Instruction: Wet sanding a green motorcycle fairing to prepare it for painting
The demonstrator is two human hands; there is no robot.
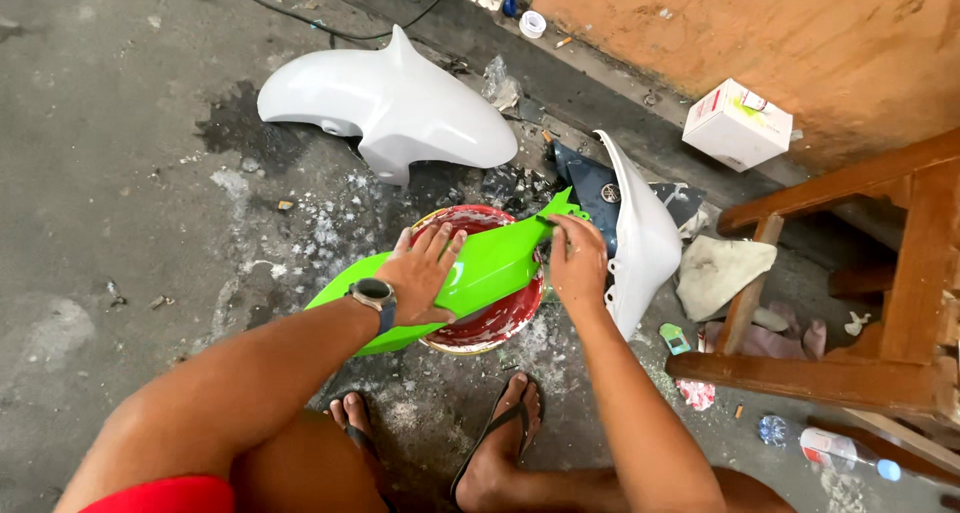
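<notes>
I take the red-stained bucket [490, 318] as my landmark. Across its rim lies the green fairing panel [470, 273], tilted, its low end over the floor [120, 193] on the bucket's left and its notched tip rising past the far right rim. My left hand [420, 273] lies spread flat on the panel's middle, fingers fanned, pressing it down just over the bucket's near-left rim. My right hand [578, 263] is at the bucket's right edge, fingers pressed together and curled at the panel's upper tip; I cannot tell what, if anything, it pinches there.

Beyond the bucket sits a white fender [390, 103], and just right of it a second white panel [640, 238] leans on edge, nearly touching my right hand. A wooden stool [860, 283] stands farther right.

My worry is that the panel only bridges the rim, so uneven pressure from the flat hand could tip it or the bucket and spill the red liquid toward my sandalled feet [500, 443]. A wet, glossy surface could also slide under my palm and knock the leaning white panel.
</notes>
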